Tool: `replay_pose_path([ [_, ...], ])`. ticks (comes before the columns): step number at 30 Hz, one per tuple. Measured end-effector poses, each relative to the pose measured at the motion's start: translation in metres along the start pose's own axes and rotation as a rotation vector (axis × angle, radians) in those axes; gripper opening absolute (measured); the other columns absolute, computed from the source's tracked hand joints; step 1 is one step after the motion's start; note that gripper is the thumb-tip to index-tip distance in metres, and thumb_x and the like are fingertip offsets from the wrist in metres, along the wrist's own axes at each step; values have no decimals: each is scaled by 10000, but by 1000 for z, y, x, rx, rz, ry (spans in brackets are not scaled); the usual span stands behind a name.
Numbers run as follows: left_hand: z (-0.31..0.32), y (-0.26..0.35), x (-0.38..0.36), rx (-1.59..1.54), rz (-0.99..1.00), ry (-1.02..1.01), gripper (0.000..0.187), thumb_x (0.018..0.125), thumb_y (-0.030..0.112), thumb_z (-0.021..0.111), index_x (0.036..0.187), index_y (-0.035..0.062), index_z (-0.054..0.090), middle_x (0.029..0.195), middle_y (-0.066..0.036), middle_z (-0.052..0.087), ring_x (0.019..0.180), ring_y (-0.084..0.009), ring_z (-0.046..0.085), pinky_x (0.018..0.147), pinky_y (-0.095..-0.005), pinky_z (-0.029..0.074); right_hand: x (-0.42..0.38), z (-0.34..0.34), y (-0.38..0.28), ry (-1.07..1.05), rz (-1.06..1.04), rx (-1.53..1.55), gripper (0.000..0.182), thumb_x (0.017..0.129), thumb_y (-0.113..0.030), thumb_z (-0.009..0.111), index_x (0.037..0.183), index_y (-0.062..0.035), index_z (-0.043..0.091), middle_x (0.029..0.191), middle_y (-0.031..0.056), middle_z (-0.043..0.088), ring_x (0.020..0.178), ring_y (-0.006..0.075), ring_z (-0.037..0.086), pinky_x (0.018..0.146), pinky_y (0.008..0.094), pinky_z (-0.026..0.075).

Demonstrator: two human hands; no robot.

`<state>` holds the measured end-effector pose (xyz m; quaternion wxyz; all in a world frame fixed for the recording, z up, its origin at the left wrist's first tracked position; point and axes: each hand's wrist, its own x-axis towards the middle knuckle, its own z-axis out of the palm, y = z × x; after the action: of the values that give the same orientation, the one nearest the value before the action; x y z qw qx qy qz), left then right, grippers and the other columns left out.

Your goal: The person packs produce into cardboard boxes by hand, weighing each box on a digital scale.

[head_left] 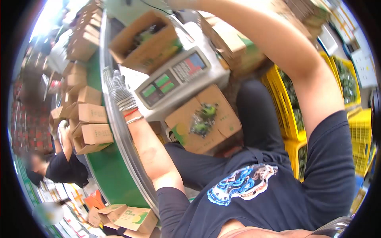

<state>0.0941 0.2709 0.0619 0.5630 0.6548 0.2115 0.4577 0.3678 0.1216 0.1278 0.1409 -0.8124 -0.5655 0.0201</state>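
Note:
My left hand [121, 93], in a grey-and-white striped glove, has its fingers stretched out beside the near corner of an open cardboard box [152, 53]. Dark packed contents show inside this box, which rests on a weighing scale [174, 77] with green displays. My right arm reaches over the top of the view, and my right hand [180, 4] is blurred and mostly cut off at the upper edge, past the box. Below the scale lies another cardboard box [222, 135] with clear-bagged greens [204, 119] on top.
A green conveyor belt [113, 174] with a metal rail runs along my left. Several small cartons [93, 135] stand on its far side, near a co-worker [67, 168]. More cartons [135, 220] lie at the lower left. Yellow crates [287, 107] of bagged greens stand at my right.

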Motion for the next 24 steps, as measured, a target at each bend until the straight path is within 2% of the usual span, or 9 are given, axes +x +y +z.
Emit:
replay_pose_path([
  [4, 6, -60, 45, -233, 184, -97, 370, 914, 97, 545, 1248, -50, 487, 1188, -101, 535, 1029, -172, 522, 885, -288, 431, -42, 44, 27, 385, -394, 157, 595, 764, -182, 691, 1307, -53, 483, 1340, 150, 464, 1263, 266, 420, 1062, 354, 329],
  [6, 24, -53, 46, -206, 95, -119, 287, 911, 157, 571, 1129, -28, 588, 1219, -97, 526, 1010, -156, 531, 844, -284, 445, -43, 47, -2, 452, -279, 260, 697, 624, -243, 761, 1266, -117, 519, 1245, 122, 541, 1171, 329, 480, 969, 396, 415],
  [8, 33, -62, 49, 220, 257, -108, 302, 936, 261, 552, 1107, 14, 585, 993, -2, 628, 917, -120, 562, 849, -288, 438, -11, 68, -1, 394, -432, 346, 586, 645, -201, 736, 1202, -122, 572, 1223, 114, 562, 1126, 318, 517, 938, 396, 436],
  [11, 46, -46, 52, 192, 7, -79, 245, 923, 267, 553, 930, 34, 627, 882, -38, 633, 784, -154, 572, 742, -298, 464, 3, 82, -9, 154, -181, 669, 420, 704, -139, 680, 1117, -93, 623, 929, 81, 666, 964, 183, 561, 887, 297, 444],
  [14, 40, -66, 69, 668, 279, -40, 233, 914, 245, 521, 881, 44, 634, 828, -124, 633, 767, -242, 602, 719, -341, 471, -7, 77, 1, 272, -191, 509, 923, 596, -162, 773, 1384, 5, 323, 1401, 180, 367, 1275, 277, 387, 1045, 347, 330],
  [15, 40, -69, 68, 485, 197, 34, 273, 873, 286, 543, 851, 40, 659, 758, -95, 635, 686, -198, 581, 663, -345, 451, -5, 88, 8, 295, -264, 833, 962, 623, -129, 764, 1433, -46, 252, 1324, 142, 451, 1213, 211, 414, 1033, 340, 334],
  [19, 19, -35, 51, -128, -131, 206, 273, 822, 285, 573, 809, 33, 677, 703, -10, 596, 652, -116, 497, 628, -297, 415, 15, 118, 20, 23, -227, 770, 1104, 540, -14, 777, 1438, -82, 139, 1255, 124, 462, 1120, 228, 495, 941, 344, 443],
  [20, 6, -28, 52, -369, -215, 335, 265, 823, 263, 575, 744, 21, 646, 682, -3, 573, 649, -111, 482, 634, -285, 409, 15, 99, -18, -64, -154, 999, 1130, 531, -5, 759, 1449, -105, 108, 1277, 144, 439, 1130, 247, 500, 945, 346, 449],
  [24, -63, 11, 22, -3, 268, 405, 169, 857, 184, 563, 768, 40, 562, 748, -29, 546, 712, -121, 476, 679, -298, 414, -14, 89, -124, 151, -364, 966, 754, 602, -13, 720, 1291, -64, 418, 1120, 96, 559, 963, 194, 570, 820, 336, 493],
])
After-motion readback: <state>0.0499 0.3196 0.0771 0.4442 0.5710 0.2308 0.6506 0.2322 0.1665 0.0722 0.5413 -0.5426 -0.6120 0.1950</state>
